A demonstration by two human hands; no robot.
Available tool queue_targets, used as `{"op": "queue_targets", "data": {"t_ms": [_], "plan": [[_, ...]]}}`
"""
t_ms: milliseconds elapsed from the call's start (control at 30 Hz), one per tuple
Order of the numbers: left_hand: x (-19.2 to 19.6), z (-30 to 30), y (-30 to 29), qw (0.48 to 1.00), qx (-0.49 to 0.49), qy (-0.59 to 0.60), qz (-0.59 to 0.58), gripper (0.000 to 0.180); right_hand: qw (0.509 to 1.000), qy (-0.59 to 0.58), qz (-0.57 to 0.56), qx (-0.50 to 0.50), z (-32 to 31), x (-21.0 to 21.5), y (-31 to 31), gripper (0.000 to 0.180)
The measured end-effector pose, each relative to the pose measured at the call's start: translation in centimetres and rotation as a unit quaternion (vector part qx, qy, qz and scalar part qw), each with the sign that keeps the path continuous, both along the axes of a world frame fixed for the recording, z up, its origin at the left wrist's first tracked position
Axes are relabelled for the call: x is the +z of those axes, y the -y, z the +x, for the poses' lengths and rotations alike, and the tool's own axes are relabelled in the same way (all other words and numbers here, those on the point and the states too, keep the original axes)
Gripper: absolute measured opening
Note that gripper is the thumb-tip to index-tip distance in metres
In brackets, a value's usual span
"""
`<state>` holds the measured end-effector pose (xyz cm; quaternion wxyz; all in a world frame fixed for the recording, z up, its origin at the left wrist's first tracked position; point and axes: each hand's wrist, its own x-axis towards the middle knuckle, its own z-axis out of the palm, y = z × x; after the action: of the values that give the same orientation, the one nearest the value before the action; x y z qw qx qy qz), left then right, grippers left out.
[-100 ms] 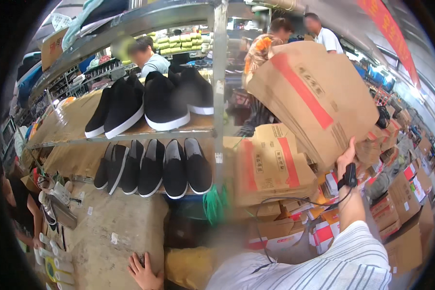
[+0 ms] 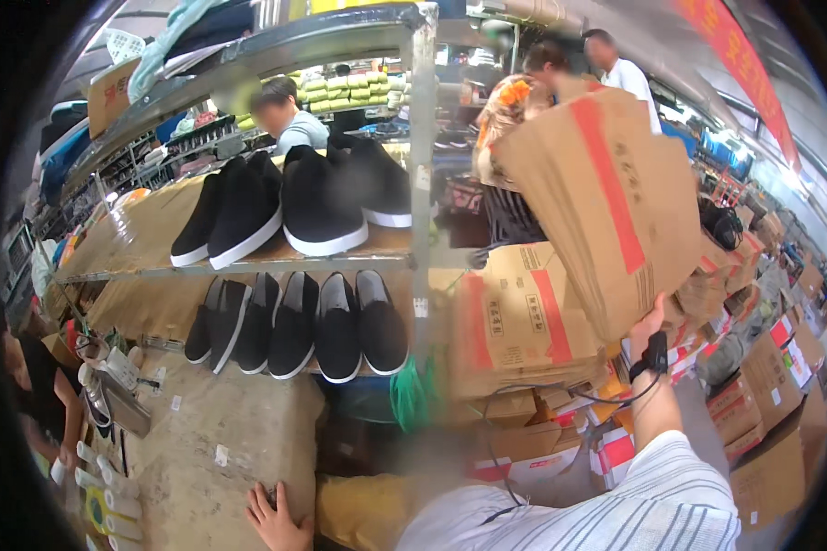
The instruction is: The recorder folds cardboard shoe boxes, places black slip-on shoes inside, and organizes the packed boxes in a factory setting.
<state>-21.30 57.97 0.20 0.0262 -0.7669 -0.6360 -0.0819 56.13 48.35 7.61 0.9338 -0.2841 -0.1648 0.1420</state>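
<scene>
The metal rack [image 2: 421, 197] stands ahead with black shoes [image 2: 326, 202] on its shelves, and below it spreads the worn table [image 2: 188, 422]. To my right rises the biggest loose thing, a fanned sheaf of flat brown cardboard [image 2: 657, 184], tilted up beside a lower stack of similar sheets [image 2: 515, 317] and partly in front of it. The relation I judge to matter most: the sheaf lies up and away from my right hand [image 2: 648, 321], its long axis slanting from the lower edge I hold toward the upper left. That hand is much the nearer, pinching the lower edge, though most of its fingers are hidden. My left hand [image 2: 280, 523] is well apart, fingers spread on the tabletop, by a small dark thing [image 2: 270, 497] I can't make out. As for writing, a red banner [image 2: 735, 60] with yellow characters hangs at upper right; the sheaf carries a red stripe [image 2: 606, 184] with dark printed characters beside it, and the stack shows similar red bands and boxed dark characters.
</scene>
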Motion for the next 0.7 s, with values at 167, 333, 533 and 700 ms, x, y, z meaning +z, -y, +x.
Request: {"op": "queue_targets", "data": {"t_ms": [167, 333, 533, 700], "plan": [[2.8, 0.1, 0.6, 0.977, -0.026, 0.187, 0.096, 0.101, 0.999, 0.01, 0.011, 0.052, -5.5, -2.8, -4.3, 0.054], [11.7, 4.0, 0.5, 0.914, -0.122, 0.36, 0.143, 0.101, 0.992, 0.065, -0.001, 0.11, -6.6, 1.0, -8.0, 0.053], [17.7, 1.1, 3.9, 0.794, -0.153, 0.495, 0.317, 0.104, 0.931, 0.073, 0.013, 0.357, -19.6, 10.5, -11.3, 0.055], [21.6, -5.5, 7.1, 0.734, -0.029, 0.464, 0.494, 0.107, 0.886, 0.092, 0.038, 0.452, -31.4, 10.9, -20.9, 0.047]]}}
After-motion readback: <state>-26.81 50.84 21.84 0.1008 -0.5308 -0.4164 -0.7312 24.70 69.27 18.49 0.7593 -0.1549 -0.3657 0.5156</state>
